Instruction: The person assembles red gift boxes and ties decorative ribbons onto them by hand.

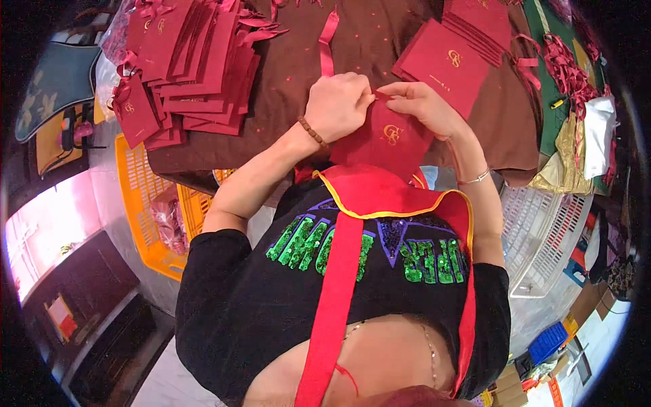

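Note:
In front of my chest lies a flat dark red paper bag (385, 139) with a gold emblem, its top edge under my fingers. My left hand (339, 108) is closed at the bag's upper left corner, pinching a red ribbon (328, 42). One length of that ribbon runs from behind the hand away across the table. My right hand (426, 108) has thumb and fingers pressed together at the top edge, a short way from the left. A small bit of red shows between the two hands; the fingers partly hide it.
Finished-looking red bags with ribbons (196, 61) lie piled at the left on a brown cloth (369, 34). Plain red bags (447, 57) are stacked at the right, beside a ribbon bundle (566, 71). A yellow crate (135, 197) and a white crate (542, 237) flank me.

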### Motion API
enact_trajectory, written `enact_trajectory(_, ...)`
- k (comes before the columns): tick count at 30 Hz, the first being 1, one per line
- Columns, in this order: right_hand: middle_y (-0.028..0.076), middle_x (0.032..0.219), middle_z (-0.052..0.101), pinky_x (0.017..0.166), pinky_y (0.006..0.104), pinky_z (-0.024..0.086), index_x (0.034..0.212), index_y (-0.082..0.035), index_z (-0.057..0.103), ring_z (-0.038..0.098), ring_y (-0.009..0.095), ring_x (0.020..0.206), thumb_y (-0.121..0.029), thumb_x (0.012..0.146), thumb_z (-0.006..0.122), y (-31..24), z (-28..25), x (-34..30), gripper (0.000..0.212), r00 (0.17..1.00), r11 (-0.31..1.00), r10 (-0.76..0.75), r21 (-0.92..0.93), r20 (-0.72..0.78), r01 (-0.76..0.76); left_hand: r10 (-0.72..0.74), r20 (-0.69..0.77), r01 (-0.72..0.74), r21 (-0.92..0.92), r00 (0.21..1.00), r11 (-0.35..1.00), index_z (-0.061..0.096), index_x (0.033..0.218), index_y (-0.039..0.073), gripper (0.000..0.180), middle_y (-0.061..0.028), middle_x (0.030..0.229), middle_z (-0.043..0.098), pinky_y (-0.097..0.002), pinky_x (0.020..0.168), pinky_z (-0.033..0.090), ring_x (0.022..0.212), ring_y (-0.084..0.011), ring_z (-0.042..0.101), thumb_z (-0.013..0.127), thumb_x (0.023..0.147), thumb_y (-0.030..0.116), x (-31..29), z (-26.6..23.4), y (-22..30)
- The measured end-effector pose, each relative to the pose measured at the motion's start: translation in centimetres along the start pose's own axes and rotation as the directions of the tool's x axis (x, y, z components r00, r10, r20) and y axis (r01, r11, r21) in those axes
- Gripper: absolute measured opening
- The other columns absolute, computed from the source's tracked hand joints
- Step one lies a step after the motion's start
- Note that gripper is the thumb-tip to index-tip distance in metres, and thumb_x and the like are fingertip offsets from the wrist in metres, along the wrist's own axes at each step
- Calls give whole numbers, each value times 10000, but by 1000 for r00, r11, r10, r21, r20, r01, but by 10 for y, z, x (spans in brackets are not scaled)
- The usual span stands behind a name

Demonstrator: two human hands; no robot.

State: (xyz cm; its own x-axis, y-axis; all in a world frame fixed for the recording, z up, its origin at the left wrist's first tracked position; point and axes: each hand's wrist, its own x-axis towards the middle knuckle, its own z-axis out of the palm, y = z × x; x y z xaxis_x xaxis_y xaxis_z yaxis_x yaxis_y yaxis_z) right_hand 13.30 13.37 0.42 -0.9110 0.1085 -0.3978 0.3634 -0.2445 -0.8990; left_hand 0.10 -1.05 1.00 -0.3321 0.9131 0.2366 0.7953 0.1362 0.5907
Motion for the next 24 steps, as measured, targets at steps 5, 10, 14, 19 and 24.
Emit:
enact_trajectory(5,37,980,602,791,206,429,1134,35,542,547,80,889,-76,837,545,-4,-3,-1,317,1000,1000,17,10,4,-17,-46,0,46,-54,999,997,595,722,37,155,-120,721,614,-384,594,460,686,-298,602,608,761,186,1,-2,-3)
enact_trajectory(10,33,977,594,793,195,425,1108,28,551,544,72,897,-107,839,568,-11,-11,-4,301,997,996,69,-62,-31,-71,-312,46,292,-504,949,813,661,849,14,138,-61,735,659,-231,629,471,686,-92,604,654,769,127,0,-8,-17)
enact_trajectory(14,32,962,596,792,198,429,1114,39,547,550,76,880,-108,837,573,-8,-15,0,315,997,997,78,18,-10,-78,-332,134,345,-587,934,733,662,857,18,127,-47,771,660,-236,648,474,708,-100,601,665,750,86,-9,1,-24)
enact_trajectory(19,56,986,612,799,216,450,1144,48,533,574,99,882,-106,846,557,-4,-16,1,335,996,994,91,69,-4,-90,-321,154,351,-548,934,759,652,879,11,130,-51,812,656,-234,695,463,757,-97,593,651,768,79,-6,-4,-12)
enact_trajectory(24,64,1008,613,800,222,456,1146,48,533,578,104,891,-106,852,546,-2,-17,1,332,997,996,79,40,9,-79,-184,23,174,-454,983,874,633,823,23,93,-111,791,604,-323,641,463,715,-249,597,626,753,82,-5,5,-6)
